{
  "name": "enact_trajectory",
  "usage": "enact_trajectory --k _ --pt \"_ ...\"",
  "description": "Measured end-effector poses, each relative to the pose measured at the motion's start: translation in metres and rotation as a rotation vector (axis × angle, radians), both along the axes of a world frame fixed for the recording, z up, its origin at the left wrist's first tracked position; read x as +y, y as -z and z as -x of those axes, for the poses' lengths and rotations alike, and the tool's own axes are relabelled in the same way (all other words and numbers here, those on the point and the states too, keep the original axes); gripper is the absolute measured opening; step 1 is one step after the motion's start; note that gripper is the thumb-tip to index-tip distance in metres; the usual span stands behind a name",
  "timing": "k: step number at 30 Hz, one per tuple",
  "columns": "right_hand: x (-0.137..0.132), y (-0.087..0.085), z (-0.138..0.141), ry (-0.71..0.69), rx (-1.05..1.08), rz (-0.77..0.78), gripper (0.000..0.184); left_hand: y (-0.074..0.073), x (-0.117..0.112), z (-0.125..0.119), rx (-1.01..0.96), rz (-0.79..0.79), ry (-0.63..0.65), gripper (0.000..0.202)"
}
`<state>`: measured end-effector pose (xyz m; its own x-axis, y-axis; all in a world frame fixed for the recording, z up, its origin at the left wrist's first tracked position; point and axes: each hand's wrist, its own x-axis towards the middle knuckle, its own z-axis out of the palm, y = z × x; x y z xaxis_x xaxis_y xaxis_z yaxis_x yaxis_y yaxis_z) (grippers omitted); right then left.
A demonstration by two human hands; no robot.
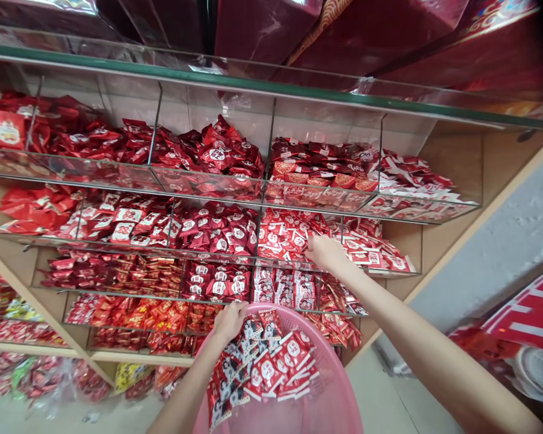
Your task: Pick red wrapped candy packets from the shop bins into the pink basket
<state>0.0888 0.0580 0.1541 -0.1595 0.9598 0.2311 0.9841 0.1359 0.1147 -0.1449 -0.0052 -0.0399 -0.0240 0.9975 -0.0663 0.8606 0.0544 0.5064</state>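
My left hand (228, 320) is closed on the far rim of a pink plastic basket (339, 398), which it holds up in front of the shelves. The basket holds several red and white candy packets (271, 367). My right hand (326, 252) reaches into a clear bin of red and white packets (285, 235) on the second tier. Its fingers curl down among the packets, and I cannot make out whether they hold any.
Tiered clear acrylic bins (208, 187) of red wrapped sweets fill a wooden shelf unit (470, 181). A glass shelf (253, 81) with dark red boxes runs above. Bagged sweets (40, 374) lie low at the left. A grey wall (502, 241) and red goods (525, 319) stand at the right.
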Motion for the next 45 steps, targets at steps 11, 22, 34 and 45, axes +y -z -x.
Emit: enact_trajectory --k 11,22,34,45 --pt "-0.02 -0.023 -0.064 -0.229 0.703 -0.239 0.028 0.0 0.001 -0.001 0.012 0.012 -0.015 0.038" --pt "-0.089 0.064 -0.036 -0.29 1.375 0.431 0.033 0.002 0.001 -0.002 0.021 0.012 -0.019 0.039" --pt "-0.116 0.142 -0.012 -0.509 0.984 0.345 0.022 0.005 0.002 -0.002 0.019 0.026 -0.016 0.039" --pt "-0.086 0.179 0.023 -0.77 0.468 0.457 0.028 0.007 0.002 -0.002 0.027 0.006 -0.009 0.04"
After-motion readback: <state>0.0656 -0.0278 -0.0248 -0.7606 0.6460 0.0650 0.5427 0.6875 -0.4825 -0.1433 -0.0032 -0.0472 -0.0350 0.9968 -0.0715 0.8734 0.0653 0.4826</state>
